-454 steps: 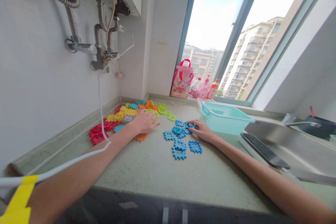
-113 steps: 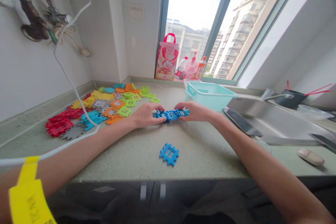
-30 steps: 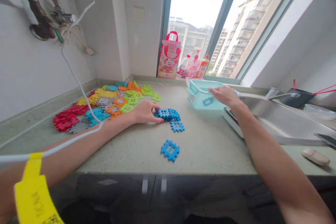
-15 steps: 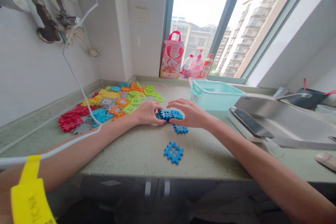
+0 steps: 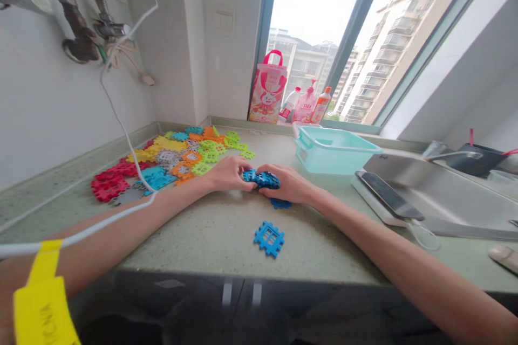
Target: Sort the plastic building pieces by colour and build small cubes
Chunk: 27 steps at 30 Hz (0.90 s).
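Together we clasp the stack of blue tiles [image 5: 261,178] between our left hand [image 5: 227,174] and right hand [image 5: 285,184], mid-bench [image 5: 324,226]. One blue tile [image 5: 280,204] peeks from under the right hand; a loose blue tile [image 5: 269,237] lies nearer the front edge. Colourful tiles [image 5: 170,159] spread toward the left wall, and a teal tub [image 5: 335,149] stands toward the back edge.

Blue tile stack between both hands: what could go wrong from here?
1. Both hands, left hand and right hand, pinch the blue tile stack from its ends; a loose grip could spill tiles.
2. The single blue tile lies near the counter edge; a forearm sweep might knock it off.
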Each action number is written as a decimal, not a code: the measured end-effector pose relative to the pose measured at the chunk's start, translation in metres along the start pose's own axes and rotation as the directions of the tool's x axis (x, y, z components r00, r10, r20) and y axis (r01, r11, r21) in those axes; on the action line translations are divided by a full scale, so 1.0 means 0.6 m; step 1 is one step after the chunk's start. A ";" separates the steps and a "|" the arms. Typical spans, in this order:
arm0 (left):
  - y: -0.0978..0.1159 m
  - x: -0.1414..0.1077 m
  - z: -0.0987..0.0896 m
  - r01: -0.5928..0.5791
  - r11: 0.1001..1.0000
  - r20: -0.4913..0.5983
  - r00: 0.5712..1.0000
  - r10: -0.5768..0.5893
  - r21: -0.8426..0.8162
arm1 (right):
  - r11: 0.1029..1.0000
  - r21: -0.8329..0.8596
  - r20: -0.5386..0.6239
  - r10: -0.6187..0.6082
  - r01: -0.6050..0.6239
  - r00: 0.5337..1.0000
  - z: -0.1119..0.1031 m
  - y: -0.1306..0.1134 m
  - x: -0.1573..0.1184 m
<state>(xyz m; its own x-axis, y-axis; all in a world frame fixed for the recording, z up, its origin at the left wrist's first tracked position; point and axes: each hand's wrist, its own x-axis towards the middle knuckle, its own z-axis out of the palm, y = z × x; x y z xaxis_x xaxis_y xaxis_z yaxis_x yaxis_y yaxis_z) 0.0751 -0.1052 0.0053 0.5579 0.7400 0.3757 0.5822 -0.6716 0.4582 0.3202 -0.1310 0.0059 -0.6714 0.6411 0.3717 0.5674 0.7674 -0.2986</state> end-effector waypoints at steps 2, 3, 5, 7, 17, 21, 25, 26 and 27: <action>-0.003 0.000 0.000 -0.034 0.999 -0.032 0.999 0.034 -0.016 | 1.000 0.024 -0.030 -0.019 0.020 0.999 -0.002 -0.001 0.001; -0.004 -0.001 0.000 -0.053 0.998 -0.057 0.997 0.052 -0.017 | 0.999 0.034 -0.047 -0.026 0.028 0.999 -0.004 -0.001 0.002; -0.004 -0.001 -0.001 -0.090 0.996 -0.115 0.990 0.087 -0.017 | 0.998 0.047 -0.088 -0.044 0.048 0.995 -0.010 -0.002 0.002; -0.003 0.000 -0.003 -0.124 0.992 -0.164 0.979 0.119 -0.024 | 0.995 0.046 -0.128 -0.081 0.088 0.988 -0.017 -0.005 0.002; -0.006 -0.001 -0.007 -0.131 0.985 -0.147 0.982 0.114 -0.109 | 0.985 -0.162 -0.422 -0.012 -0.063 0.907 -0.123 0.039 -0.015; -0.005 -0.002 -0.005 -0.133 0.987 -0.116 0.986 0.122 -0.092 | 0.936 -0.150 -0.663 0.142 -0.317 0.735 -0.196 0.102 -0.052; -0.001 -0.003 -0.004 -0.182 0.983 -0.049 0.982 0.181 -0.023 | 0.805 -0.148 -0.625 0.374 -0.575 0.685 -0.232 0.156 -0.085; 0.000 -0.004 -0.004 -0.199 0.980 -0.025 0.980 0.199 0.001 | 0.771 -0.163 -0.594 0.421 -0.615 0.685 -0.234 0.165 -0.090; 0.001 -0.004 -0.003 -0.216 0.976 0.002 0.976 0.216 0.024 | 0.745 -0.178 -0.569 0.455 -0.643 0.685 -0.235 0.172 -0.093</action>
<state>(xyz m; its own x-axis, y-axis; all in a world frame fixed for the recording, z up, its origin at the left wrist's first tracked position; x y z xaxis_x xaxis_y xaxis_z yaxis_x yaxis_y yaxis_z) 0.0731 -0.1075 0.0064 0.6715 0.5776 0.4642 0.4624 -0.8161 0.3465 0.4832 -0.0890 0.0783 0.0694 0.7828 0.6184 0.9391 0.1579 -0.3053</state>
